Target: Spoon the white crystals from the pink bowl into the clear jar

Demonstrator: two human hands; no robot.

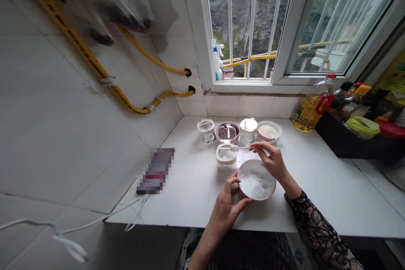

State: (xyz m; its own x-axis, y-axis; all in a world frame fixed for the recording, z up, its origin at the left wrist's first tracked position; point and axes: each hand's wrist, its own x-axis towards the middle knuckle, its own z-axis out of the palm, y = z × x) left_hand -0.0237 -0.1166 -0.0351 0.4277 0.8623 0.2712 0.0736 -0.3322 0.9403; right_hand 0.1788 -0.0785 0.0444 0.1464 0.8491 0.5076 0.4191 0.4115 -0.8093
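Note:
My left hand grips the rim and side of a bowl and tilts it toward me. White powder or grains lie in the bowl. Between the fingertips of my right hand is the handle of a small white spoon. The spoon's head is over the mouth of a clear jar with a cream rim, just behind the bowl. Whether the spoon carries anything is too small to tell.
Behind stand a lidded jar, a bowl of dark red contents, another jar and a bowl of pale grains. An oil bottle and a black condiment box stand right. A blurred-out phone-like object with a cable lies left.

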